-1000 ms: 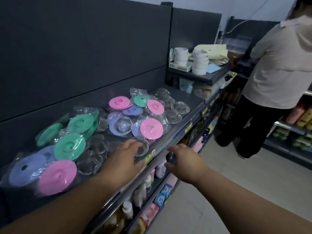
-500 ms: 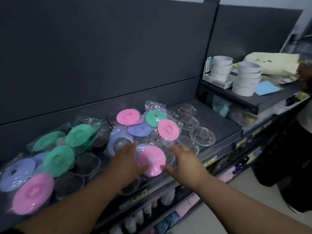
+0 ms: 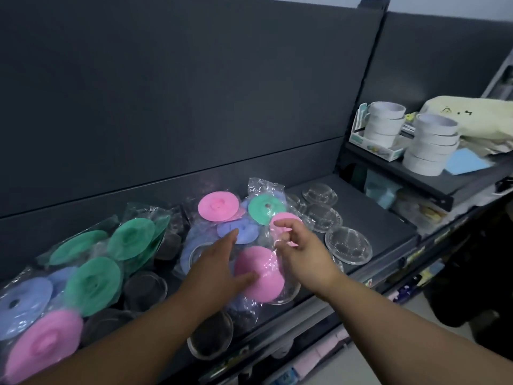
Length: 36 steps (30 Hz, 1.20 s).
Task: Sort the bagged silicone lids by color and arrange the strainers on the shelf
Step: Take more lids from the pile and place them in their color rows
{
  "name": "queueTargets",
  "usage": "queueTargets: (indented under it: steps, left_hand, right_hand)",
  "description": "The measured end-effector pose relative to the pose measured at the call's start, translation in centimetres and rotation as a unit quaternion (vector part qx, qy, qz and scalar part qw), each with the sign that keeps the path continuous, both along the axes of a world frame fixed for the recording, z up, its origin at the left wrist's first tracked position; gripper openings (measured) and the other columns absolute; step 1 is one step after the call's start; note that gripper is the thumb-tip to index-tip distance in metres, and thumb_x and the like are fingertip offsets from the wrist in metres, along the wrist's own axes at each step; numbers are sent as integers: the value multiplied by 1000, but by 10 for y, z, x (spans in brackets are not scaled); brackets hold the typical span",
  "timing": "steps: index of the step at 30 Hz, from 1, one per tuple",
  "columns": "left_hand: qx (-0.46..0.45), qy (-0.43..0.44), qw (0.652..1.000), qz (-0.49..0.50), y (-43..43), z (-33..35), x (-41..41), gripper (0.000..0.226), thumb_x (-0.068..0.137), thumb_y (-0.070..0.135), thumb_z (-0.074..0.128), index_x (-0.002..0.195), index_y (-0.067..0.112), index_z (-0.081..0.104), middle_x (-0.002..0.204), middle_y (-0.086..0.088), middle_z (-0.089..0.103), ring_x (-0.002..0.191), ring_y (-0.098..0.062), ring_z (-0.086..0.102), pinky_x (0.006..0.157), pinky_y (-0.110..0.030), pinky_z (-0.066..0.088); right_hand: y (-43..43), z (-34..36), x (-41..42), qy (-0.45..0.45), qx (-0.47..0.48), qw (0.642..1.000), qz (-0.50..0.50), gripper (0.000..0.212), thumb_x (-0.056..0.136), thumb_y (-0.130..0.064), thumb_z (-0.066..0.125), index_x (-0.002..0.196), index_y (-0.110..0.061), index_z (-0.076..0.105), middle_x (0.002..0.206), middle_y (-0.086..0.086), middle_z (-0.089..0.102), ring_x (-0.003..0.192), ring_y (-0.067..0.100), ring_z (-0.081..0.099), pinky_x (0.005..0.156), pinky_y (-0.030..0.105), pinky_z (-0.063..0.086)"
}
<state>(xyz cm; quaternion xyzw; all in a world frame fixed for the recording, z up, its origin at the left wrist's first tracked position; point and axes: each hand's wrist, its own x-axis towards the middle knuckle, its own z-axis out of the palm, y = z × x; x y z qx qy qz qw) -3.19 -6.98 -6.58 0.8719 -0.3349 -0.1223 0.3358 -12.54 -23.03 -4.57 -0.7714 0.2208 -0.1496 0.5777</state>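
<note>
Bagged pink lid (image 3: 259, 273) between hands: pinched by right hand (image 3: 305, 254), steadied by flat, released left hand (image 3: 213, 273), probably for lifting.

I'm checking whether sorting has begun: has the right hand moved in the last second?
Yes. The right hand went from beyond the shelf edge inward, toward the back panel, and now pinches the front pink lid's bag.

Both arms were stretched forward, left hand (image 3: 213, 273) was flat with fingers spread, right hand (image 3: 305, 254) had curled fingers pinching a clear bag (image 3: 273, 248).
</note>
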Motion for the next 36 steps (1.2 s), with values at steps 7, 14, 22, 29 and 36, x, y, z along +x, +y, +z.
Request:
queueTargets:
  steps: [7,14,22,29,36]
  left_hand:
    - [-83,125,987,53,-14,22,6,52,63,47,84,104,28,59,95,11,65,92,-10,61,80,-27,50]
    - [-84,137,975,151,-17,19,2,17,84,24,71,87,11,60,87,-12,69,74,-19,60,73,-38,50]
    - [-188,236,914,271,-13,13,-11,15,89,16,64,103,20,62,98,-3,73,91,-23,69,86,-46,55]
    - [-253,283,866,325,-15,22,-16,13,96,15,54,102,13,66,93,-12,72,86,-28,68,83,-42,55]
    - [-384,367,789,308,-22,39,-14,22,102,21,39,112,16,59,105,-13,71,96,-31,69,88,-49,54]
  right_hand:
    - [-26,24,27,-83,88,988,93,31,94,5,51,111,-21,53,79,-5,59,63,5,53,59,16,45]
    - [-69,5,48,97,-255,959,75,54,86,-20,65,136,-23,45,133,2,51,116,21,52,102,31,40]
    - [-99,-28,61,282,-355,886,97,113,64,-50,80,149,-30,10,140,12,44,125,32,47,106,48,38]
    - [-101,-15,59,120,-247,960,62,84,66,-25,83,138,-26,40,125,8,57,108,29,56,89,32,45]
    - [-64,12,56,1,-83,986,144,84,57,-22,91,128,-33,47,115,-3,58,89,10,63,67,20,56]
